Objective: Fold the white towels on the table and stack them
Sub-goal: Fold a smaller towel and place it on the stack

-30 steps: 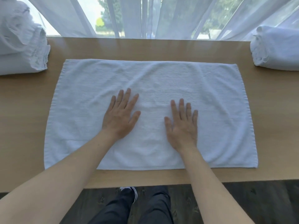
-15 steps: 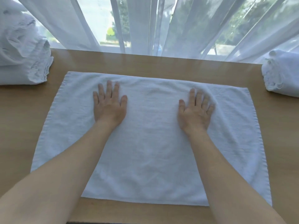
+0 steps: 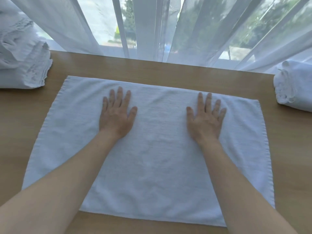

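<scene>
Your left hand [image 3: 116, 115] and right hand [image 3: 206, 119] both lie palm down with fingers spread, pressing on the far half of the white towel [image 3: 152, 157], which is laid out flat in the middle of the wooden bench [image 3: 168, 71]. A pile of towels [image 3: 23, 65] sits at the far left and a rolled towel [image 3: 293, 85] at the far right, both apart from the flat one.

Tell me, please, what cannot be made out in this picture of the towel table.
- Head view: left towel pile is cut off by the frame edge; its count is unclear.
- Head view: right pile is cut off too.
- The forearms hide part of the spread towel.
- The curtain blurs the outdoors.
</scene>
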`<state>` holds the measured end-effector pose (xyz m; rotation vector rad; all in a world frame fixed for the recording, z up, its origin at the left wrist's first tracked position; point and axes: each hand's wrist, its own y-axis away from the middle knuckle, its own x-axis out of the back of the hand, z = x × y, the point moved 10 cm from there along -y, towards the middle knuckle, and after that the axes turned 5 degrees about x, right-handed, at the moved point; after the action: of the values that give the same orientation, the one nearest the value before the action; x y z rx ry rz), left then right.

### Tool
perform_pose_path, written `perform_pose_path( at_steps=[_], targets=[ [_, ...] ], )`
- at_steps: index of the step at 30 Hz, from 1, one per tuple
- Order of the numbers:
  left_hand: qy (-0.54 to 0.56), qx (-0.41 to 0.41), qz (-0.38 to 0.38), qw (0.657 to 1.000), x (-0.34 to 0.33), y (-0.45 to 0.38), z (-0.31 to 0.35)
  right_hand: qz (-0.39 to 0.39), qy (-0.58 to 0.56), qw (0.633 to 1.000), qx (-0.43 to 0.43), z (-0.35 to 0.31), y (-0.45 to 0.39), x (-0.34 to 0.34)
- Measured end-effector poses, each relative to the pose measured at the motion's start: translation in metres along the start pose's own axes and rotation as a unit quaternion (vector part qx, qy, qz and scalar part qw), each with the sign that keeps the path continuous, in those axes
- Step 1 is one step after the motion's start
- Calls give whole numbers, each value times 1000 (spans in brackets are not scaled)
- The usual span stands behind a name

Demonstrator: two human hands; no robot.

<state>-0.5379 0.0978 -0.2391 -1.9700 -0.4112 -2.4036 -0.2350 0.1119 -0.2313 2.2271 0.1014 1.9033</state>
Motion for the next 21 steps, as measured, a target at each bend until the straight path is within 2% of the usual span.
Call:
perform_pose_path(
  at_steps=[3,5,8,10,12,15,16,21],
  targets=[
    [16,-134,-12,991,-5,37,67,33,-17,993,109,-59,31,1],
    [11,-163,-26,986,-12,63,79,20,-15,993,116,-61,52,-9],
    [-13,-149,-31,988,-19,98,39,-20,-13,1000,5,-3,77,-25],
    [-20,-107,-16,994,-19,117,-9,-7,-22,998,-62,25,105,-26],
    [-9,-51,-4,999,-18,134,-45,2,-32,999,-18,2,142,-33],
    [-21,-85,-19,996,-31,165,-45,-24,-13,985,169,-78,209,-64],
    [-23,-94,-21,995,-33,170,-49,-21,4,982,187,-86,223,-69],
    [-39,-9,-40,998,-21,163,-125,-34,23,999,32,-30,218,-65]
  ],
)
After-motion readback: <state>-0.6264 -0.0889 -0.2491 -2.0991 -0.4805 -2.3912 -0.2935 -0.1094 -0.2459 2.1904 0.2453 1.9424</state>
